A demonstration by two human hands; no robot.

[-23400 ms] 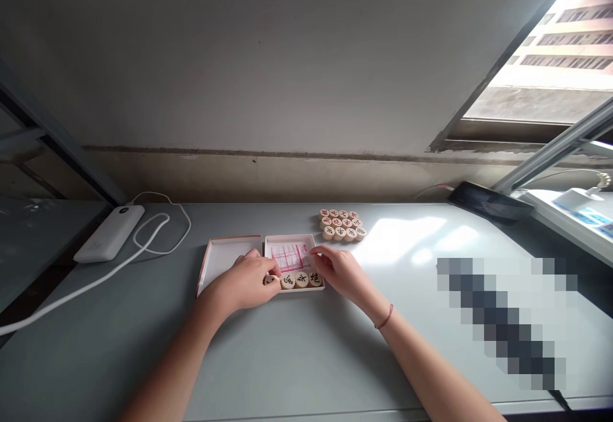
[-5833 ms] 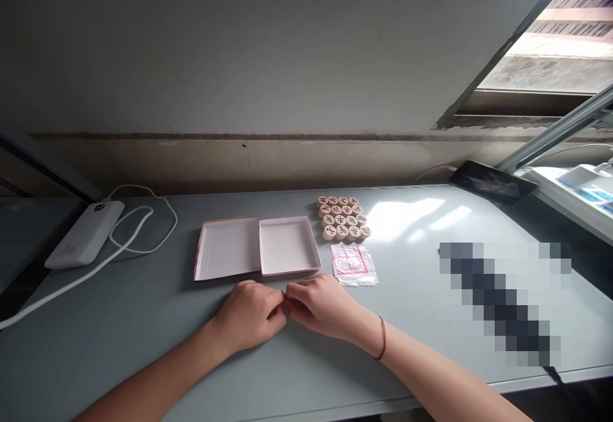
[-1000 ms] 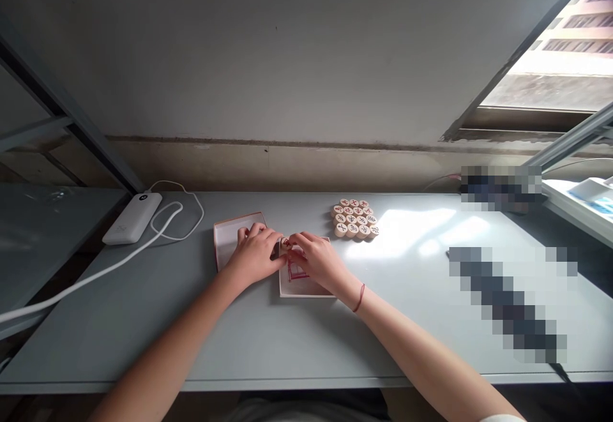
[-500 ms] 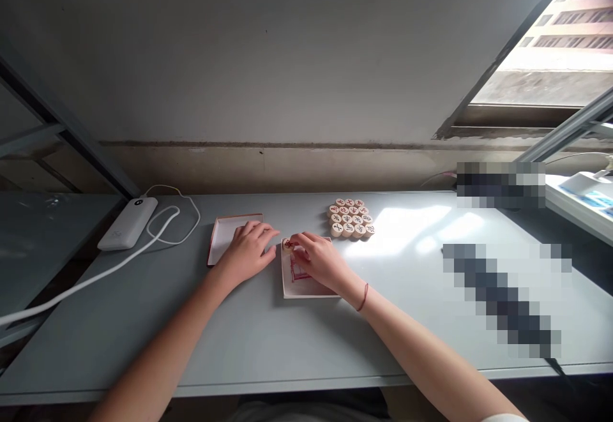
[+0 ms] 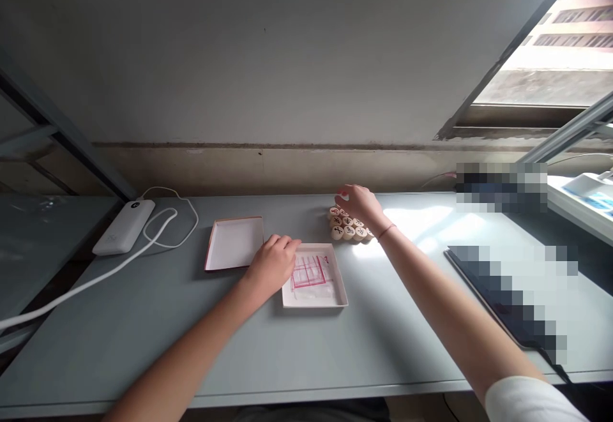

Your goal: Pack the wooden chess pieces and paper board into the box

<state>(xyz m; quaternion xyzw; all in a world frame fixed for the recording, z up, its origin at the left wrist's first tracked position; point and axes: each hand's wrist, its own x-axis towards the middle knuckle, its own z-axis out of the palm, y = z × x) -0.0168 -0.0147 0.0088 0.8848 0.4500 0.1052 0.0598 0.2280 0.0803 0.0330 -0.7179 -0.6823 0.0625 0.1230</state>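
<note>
My left hand (image 5: 272, 261) rests at the back left corner of a shallow white box (image 5: 339, 275), its fingers curled over that corner and hiding what lies under them. Inside the box lies a clear plastic sheet (image 5: 309, 273) printed with a red grid. My right hand (image 5: 360, 203) reaches over the back of a block of round wooden Chinese chess pieces (image 5: 348, 223). Its fingers bend down at the back rows, and whatever is between them is hidden. Red and black characters show on the front pieces.
Left of the box lies its open lid (image 5: 234, 243). A white power bank (image 5: 123, 227) with a white cable (image 5: 115, 275) is at the far left. A dark flat object (image 5: 498, 301), partly blurred out, lies on the right of the grey table (image 5: 268, 358). A wall stands behind.
My right hand has left the box and moved right and away to the chess pieces. My left hand has moved right onto the box corner, covering where a chess piece was.
</note>
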